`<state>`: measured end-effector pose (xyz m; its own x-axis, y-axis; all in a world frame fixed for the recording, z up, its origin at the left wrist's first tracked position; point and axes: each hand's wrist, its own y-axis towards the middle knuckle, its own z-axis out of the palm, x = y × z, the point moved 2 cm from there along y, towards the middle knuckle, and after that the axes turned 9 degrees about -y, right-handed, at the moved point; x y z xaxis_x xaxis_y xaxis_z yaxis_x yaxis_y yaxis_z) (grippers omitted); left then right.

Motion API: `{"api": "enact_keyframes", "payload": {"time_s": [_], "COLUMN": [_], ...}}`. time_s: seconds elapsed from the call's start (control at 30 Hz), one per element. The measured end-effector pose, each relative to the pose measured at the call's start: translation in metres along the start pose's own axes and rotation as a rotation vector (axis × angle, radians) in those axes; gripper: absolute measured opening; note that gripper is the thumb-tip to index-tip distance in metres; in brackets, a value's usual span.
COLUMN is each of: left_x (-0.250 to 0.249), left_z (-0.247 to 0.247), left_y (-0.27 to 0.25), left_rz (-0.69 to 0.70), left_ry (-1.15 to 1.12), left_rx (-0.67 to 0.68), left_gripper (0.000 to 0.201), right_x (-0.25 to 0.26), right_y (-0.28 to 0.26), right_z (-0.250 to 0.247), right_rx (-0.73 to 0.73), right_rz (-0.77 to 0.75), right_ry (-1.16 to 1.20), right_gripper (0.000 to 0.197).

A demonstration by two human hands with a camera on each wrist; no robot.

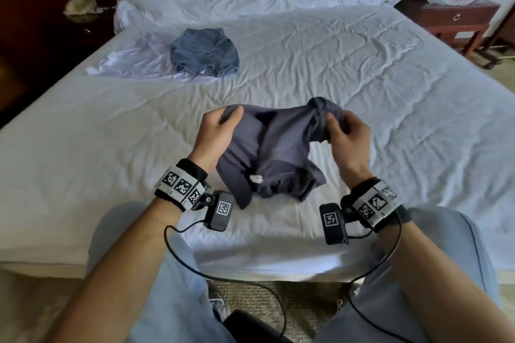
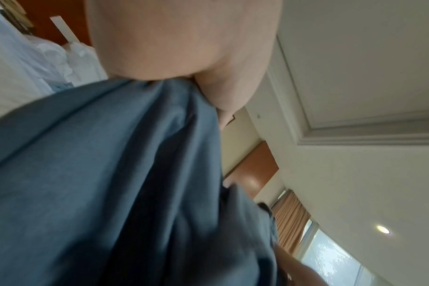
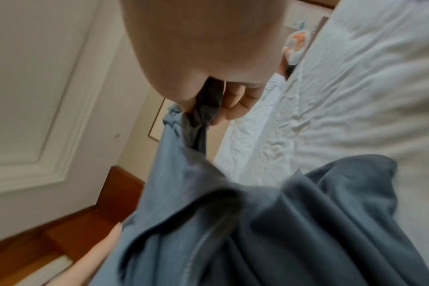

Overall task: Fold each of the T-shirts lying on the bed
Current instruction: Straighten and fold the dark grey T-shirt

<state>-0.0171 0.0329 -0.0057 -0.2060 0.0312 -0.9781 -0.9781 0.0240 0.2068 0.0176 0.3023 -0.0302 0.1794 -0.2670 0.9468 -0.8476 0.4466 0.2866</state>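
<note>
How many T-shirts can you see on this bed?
2. A dark shirt is held up in both hands near the bed's edge; a blue shirt lies crumpled farther back. Others may be hidden.

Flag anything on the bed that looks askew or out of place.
The blue T-shirt near the pillows lies in a crumpled heap, half on a pale lilac garment spread flat under it. The grey T-shirt, held by the left hand and the right hand, is bunched and twisted.

White rumpled bed, dark wood nightstand on its right — beige carpet, panelled white ceiling, window daylight.
</note>
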Motion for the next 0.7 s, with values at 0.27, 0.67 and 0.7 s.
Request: {"api": "enact_keyframes", "payload": {"time_s": [0.27, 0.67, 0.7], "left_x": [-0.002, 0.018, 0.02], "left_z": [-0.015, -0.021, -0.018], "left_y": [-0.005, -0.005, -0.006], "left_rz": [0.123, 0.077, 0.11], "left_ry": [0.152, 0.726, 0.776], "left_rx": [-0.021, -0.055, -0.001], "left_gripper": [0.049, 0.034, 0.039], "right_x": [-0.017, -0.005, -0.007], "right_y": [0.005, -0.017, -0.021], "right_z": [-0.012, 0.014, 0.017], "right_rx": [-0.103, 0.558, 0.611], "right_rz": [0.051, -0.47, -0.466], "right_ry": [-0.063, -0.585, -0.646], "right_gripper": [0.015, 0.013, 0.008]}}
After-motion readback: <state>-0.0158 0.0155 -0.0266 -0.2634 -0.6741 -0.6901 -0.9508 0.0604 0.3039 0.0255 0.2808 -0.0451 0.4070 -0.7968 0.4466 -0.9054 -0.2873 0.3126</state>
